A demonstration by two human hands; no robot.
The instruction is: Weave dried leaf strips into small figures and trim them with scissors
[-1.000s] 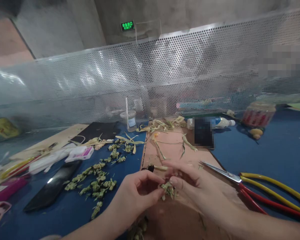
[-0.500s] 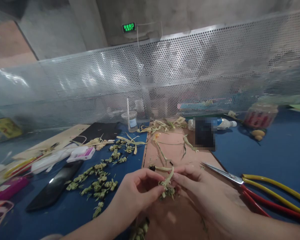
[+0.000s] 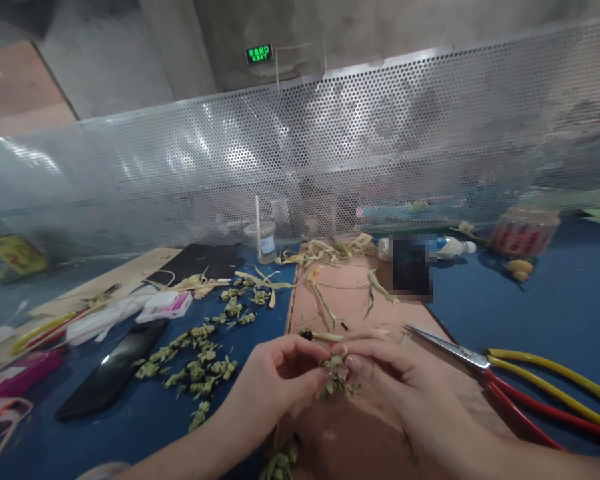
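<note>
Over a pinkish-brown board (image 3: 350,320), both hands meet at a small bunch of dried, pale green leaf strips (image 3: 336,381). My left hand (image 3: 285,377) pinches its left side between thumb and fingers. From the right, my right hand (image 3: 403,377) closes thumb and fingers on the strips at the top of the bunch. A pale stem (image 3: 325,337) with a dark end shows just behind the fingertips; whether it joins the bunch, I cannot tell. Left of my left hand, several similar curled green pieces (image 3: 200,367) are spread on the blue tabletop (image 3: 520,313).
Scissors (image 3: 465,353) with yellow and red handles lie by my right forearm. At left are a black phone-like slab (image 3: 113,370) and a white-pink box (image 3: 165,307). Behind stand a cup with a straw (image 3: 261,243), dried leaves (image 3: 330,252), a bottle (image 3: 453,247) and a jar (image 3: 525,231).
The leaf strip that stood up between my hands is now folded down under my right fingers. My right hand has moved slightly in over the bunch; my left stays nearly in place.
</note>
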